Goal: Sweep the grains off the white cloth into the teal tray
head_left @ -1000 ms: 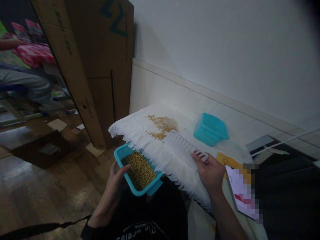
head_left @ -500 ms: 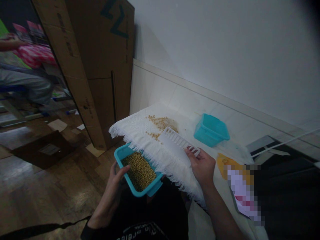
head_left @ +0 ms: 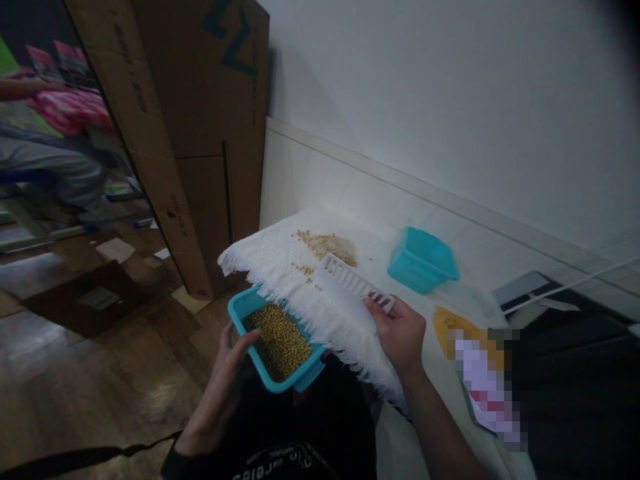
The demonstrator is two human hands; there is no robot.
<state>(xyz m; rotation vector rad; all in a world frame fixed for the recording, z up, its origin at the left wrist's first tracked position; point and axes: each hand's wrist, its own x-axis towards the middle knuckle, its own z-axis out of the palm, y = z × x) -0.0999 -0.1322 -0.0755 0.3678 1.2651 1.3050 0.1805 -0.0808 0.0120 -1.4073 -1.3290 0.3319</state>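
Teal tub (head_left: pixel 310 375), holding many beans (head_left: pixel 280 340), is at 7 o'clock from the loose beans (head_left: pixel 324 245), beside the fringed edge of the white cloth (head_left: pixel 265 247) on the tabletop (head_left: pixel 447 387). Left grip: my left hand (head_left: pixel 231 365) wrapped on the tub's side, thumb over the rim; no change seen from my end.

Right grip: my right hand (head_left: pixel 400 333) pinches the white slotted tray (head_left: pixel 345 300) at its near end, thumb and fingers closed on it.

Change noted: tray has moved toward 9 o'clock over the last second. Near strand of loose beans shows thinner; cannot tell whether those beans are hidden under the tray or pushed along by it. Reading: the tray's leading end has probably reached that strand, while the main patch at 12 o'clock from it looks little disturbed, so most of the spill seems left. Second tub (head_left: pixel 423 263) stands at 3 o'clock from the patch, untouched.
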